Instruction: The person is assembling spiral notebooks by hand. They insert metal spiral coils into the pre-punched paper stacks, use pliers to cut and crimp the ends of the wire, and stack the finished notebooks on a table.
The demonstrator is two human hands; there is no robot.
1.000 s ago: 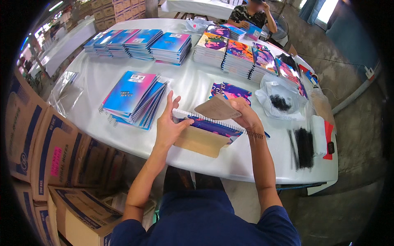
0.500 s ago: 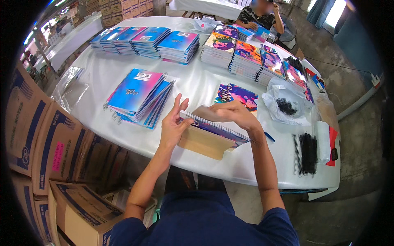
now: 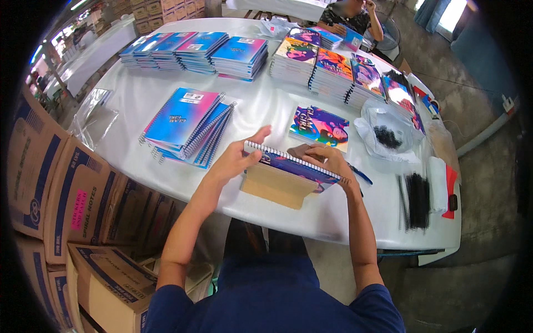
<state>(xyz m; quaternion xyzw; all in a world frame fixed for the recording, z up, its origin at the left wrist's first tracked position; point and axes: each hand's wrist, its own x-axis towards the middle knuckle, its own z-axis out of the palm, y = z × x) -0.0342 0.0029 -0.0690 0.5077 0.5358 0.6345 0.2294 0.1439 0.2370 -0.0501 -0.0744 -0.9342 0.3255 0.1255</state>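
Observation:
A spiral notebook (image 3: pixel 302 168) with a dark patterned cover and a tan back board (image 3: pixel 275 188) stands on its edge in front of me, binding side up. A coil runs through its holes, and its loose end (image 3: pixel 345 181) juts out at the right. My left hand (image 3: pixel 237 158) grips the notebook's left end, thumb on the near side. Behind the binding's right half, my right hand (image 3: pixel 328 161) is bent with its fingers closed around a small brown flat piece (image 3: pixel 300 150). The notebook hides part of those fingers. A dark blue slim tool (image 3: pixel 361 175) lies beside my right wrist.
Blue-pink spiral notebooks (image 3: pixel 186 119) lie at the left. More stacks (image 3: pixel 239 53) and colourful notebooks (image 3: pixel 333 72) line the back. Loose covers (image 3: pixel 319 126), a plastic bag with black bits (image 3: pixel 388 136) and black coils (image 3: pixel 417 200) are at the right. Cartons (image 3: pixel 83 194) stand left; a person (image 3: pixel 350 22) sits opposite.
My right hand has come down behind the binding and shifted right, with the brown piece in it. My left hand still grips the notebook's left end. The coil's end now shows at the right.

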